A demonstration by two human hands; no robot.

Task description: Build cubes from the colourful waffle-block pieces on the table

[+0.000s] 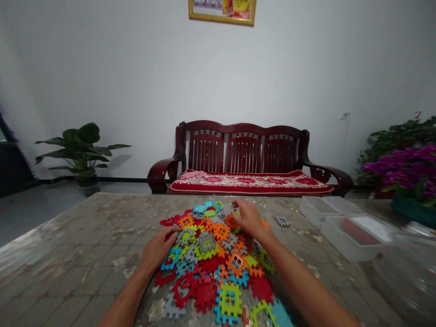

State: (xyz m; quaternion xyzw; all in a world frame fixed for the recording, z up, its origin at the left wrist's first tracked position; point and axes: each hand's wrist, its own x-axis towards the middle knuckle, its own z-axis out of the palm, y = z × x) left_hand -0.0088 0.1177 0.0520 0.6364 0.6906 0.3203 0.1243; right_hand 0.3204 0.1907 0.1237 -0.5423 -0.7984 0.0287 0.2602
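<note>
A pile of flat plastic interlocking building pieces (207, 263) in red, orange, lime green, blue and grey lies on the table in front of me. My left hand (160, 247) rests at the pile's left edge, fingers apart, near a lime green piece (185, 236) and a blue piece (171, 258). Over the far right side reaches my right hand (247, 217), its fingers curved and apart beside grey pieces (227, 210); its fingertips are partly hidden. One grey square piece (282, 221) lies alone to the right of the pile.
Clear plastic boxes (354, 236) stand on the right of the patterned table (75, 254), a blurred transparent container (408, 268) nearer me. Purple flowers (405, 170) are at the far right. Behind the table stand a wooden bench (243, 147) and a potted plant (81, 150).
</note>
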